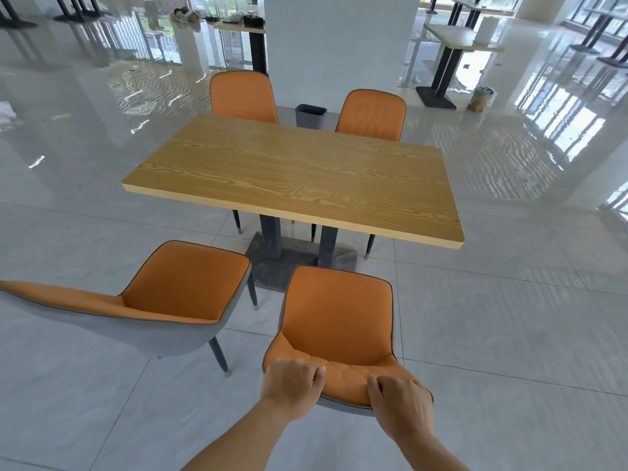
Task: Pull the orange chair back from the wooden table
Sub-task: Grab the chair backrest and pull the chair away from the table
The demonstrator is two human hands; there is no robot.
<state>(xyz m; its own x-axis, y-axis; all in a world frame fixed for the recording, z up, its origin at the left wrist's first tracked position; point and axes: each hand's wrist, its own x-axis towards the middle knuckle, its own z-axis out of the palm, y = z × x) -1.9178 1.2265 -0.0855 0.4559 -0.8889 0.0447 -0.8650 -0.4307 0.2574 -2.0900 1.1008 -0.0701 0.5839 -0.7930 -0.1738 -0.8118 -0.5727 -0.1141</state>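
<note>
An orange chair (336, 321) with a grey shell stands on the tiled floor just in front of me, its seat facing the wooden table (292, 178) and clear of the table's near edge. My left hand (290, 385) grips the left part of the chair's backrest top, fingers curled over the orange padding. My right hand (401, 406) grips the right part of the same backrest top. Both forearms reach in from the bottom of the view.
A second orange chair (163, 297) stands to the left, turned at an angle and away from the table. Two more orange chairs (243, 96) (372, 115) sit at the table's far side, with a grey bin (310, 114) between them. A white pillar (339, 42) rises behind.
</note>
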